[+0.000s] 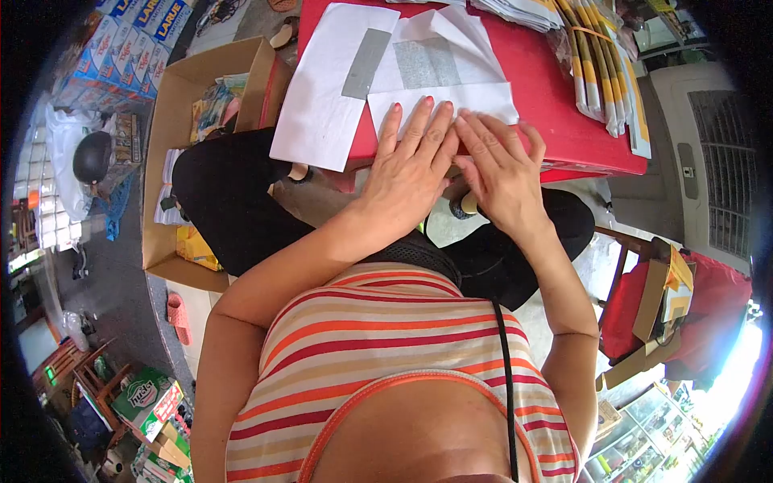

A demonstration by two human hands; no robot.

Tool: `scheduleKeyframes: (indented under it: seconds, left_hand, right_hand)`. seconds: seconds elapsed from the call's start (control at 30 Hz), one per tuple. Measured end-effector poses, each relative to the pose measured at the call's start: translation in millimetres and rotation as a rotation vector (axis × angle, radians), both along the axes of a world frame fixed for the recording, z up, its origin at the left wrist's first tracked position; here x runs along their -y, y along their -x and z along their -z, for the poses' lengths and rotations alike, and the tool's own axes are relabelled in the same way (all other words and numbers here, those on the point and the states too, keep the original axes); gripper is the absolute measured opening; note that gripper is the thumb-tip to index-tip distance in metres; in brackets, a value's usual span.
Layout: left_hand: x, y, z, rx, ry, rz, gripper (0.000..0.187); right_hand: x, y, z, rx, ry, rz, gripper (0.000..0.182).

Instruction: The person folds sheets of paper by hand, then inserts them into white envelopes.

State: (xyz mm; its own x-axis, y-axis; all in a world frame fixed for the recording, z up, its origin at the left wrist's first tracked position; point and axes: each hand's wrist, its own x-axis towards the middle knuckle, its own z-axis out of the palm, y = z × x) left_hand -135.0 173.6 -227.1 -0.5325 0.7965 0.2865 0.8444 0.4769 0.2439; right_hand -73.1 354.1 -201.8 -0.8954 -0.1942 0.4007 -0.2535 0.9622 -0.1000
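Observation:
On the red table (541,80) lies a white folded paper sheet (475,48) with a grey patch on it, its near part folded over. My left hand (411,161) rests flat on the near edge of this sheet, fingers stretched and apart. Beside it, my right hand (503,165) lies on the same edge with its fingers extended. Neither hand grips anything that I can see. Left of them is another white paper (322,88) with a grey strip (370,64) along its right side; it reaches past the table's edge.
Bundled white and yellow packets (600,72) lie at the table's right, with more papers (519,10) at the back. An open cardboard box (173,121) holding packets stands at the left. A chair with a red cover (708,306) and a carton is at the right.

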Motion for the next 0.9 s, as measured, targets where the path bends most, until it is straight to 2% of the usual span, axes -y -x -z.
scheduleKeyframes:
  seconds: [0.13, 0.27, 0.3, 0.33, 0.37, 0.43, 0.47, 0.5, 0.57, 0.6, 0.67, 0.7, 0.77, 0.8, 0.83, 0.9]
  left_hand:
    - [10, -5, -6, -0.004, -0.012, -0.025, 0.078]
    - [28, -15, -17, 0.046, 0.042, -0.048, 0.078]
    - [30, -14, -22, 0.062, 0.05, -0.06, 0.077]
    - [26, -11, -27, 0.006, -0.002, -0.062, 0.059]
    - [19, -7, -32, 0.003, -0.001, -0.065, 0.059]
    - [1, 6, -36, -0.037, -0.07, -0.036, 0.038]
    - [-12, 16, -29, -0.142, -0.191, -0.027, 0.03]
    - [-21, 26, -21, -0.151, -0.197, -0.031, 0.03]
    - [-32, 43, -10, -0.158, -0.221, -0.041, 0.031]
    - [-33, 46, -10, -0.09, -0.19, -0.054, 0.031]
    - [-33, 43, -7, -0.008, -0.203, -0.085, 0.03]
    - [-33, 43, -5, 0.076, -0.212, -0.108, 0.03]
    - [-33, 43, -2, -0.001, -0.256, -0.118, 0.033]
    - [-33, 42, -1, -0.08, -0.299, -0.128, 0.036]
    - [-34, 41, 2, -0.077, -0.304, -0.128, 0.036]
    - [-34, 42, 4, -0.086, -0.234, -0.114, 0.04]
  right_hand:
    - [-24, -3, 5, 0.028, -0.086, 0.141, 0.041]
    - [-32, 4, 0, -0.025, -0.071, 0.13, 0.035]
    - [-34, 10, -1, -0.046, -0.026, 0.114, 0.027]
    - [-35, 16, -1, -0.062, 0.018, 0.096, 0.022]
    - [-35, 23, -2, -0.065, 0.02, 0.093, 0.022]
    - [-32, 45, -4, -0.057, -0.026, 0.154, 0.019]
    - [-32, 55, -3, -0.107, 0.009, 0.124, 0.024]
    - [-33, 62, -2, -0.117, 0.003, 0.119, 0.024]
    - [-36, 76, 0, 0.086, 0.061, 0.238, 0.027]
    - [-39, 82, 3, 0.078, 0.057, 0.233, 0.027]
    - [-47, 94, 9, -0.09, 0.115, 0.255, 0.043]
    - [-52, 103, 10, -0.09, 0.112, 0.252, 0.043]
    - [-63, 122, 13, -0.068, 0.263, 0.299, 0.066]
    - [-61, 131, 4, 0.084, 0.367, 0.398, 0.08]
    - [-64, 139, -4, 0.085, 0.362, 0.4, 0.08]
    - [-67, 158, -19, 0.447, 0.576, 0.417, 0.085]
